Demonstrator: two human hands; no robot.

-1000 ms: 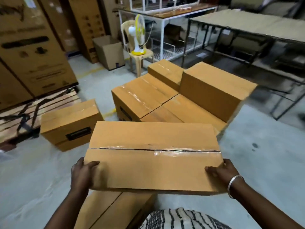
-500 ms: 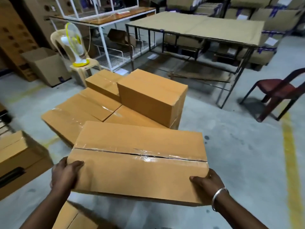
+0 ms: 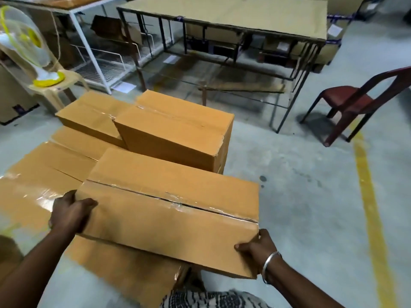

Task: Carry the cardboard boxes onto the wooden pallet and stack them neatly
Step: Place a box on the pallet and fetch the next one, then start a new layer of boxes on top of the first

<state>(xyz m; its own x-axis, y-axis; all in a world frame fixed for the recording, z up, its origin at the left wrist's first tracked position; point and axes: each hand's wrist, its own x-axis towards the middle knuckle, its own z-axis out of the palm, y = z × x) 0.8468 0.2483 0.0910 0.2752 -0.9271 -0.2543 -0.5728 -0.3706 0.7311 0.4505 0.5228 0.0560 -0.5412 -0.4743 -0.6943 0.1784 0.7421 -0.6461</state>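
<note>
Carrying a taped box (image 3: 171,210) toward the stack.
Left hand (image 3: 70,215) and right hand (image 3: 259,246) grip its ends; next it likely needs squaring against the stacked boxes (image 3: 175,132).

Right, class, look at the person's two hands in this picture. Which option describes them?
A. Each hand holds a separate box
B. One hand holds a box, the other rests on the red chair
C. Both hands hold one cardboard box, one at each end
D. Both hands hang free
C: the left hand grips the left end and the right hand the right end of the same taped cardboard box.
</note>
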